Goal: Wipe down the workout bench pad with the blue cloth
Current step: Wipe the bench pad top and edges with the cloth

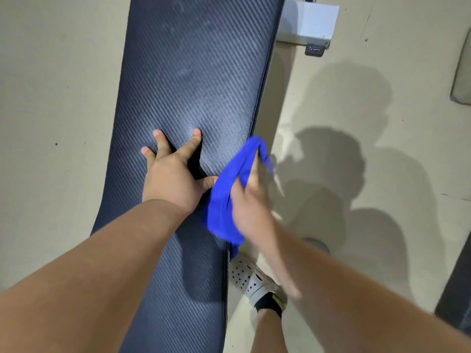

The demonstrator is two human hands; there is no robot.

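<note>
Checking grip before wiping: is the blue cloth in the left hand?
No, the right hand holds the blue cloth; the left hand presses the bench pad.

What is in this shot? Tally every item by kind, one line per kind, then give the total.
Bench pad: 1
Blue cloth: 1
Hands: 2, left hand pressed flat on the pad, right hand gripping the cloth
Perforated shoe: 1
White bench frame with black end cap: 1
Total: 6
</note>
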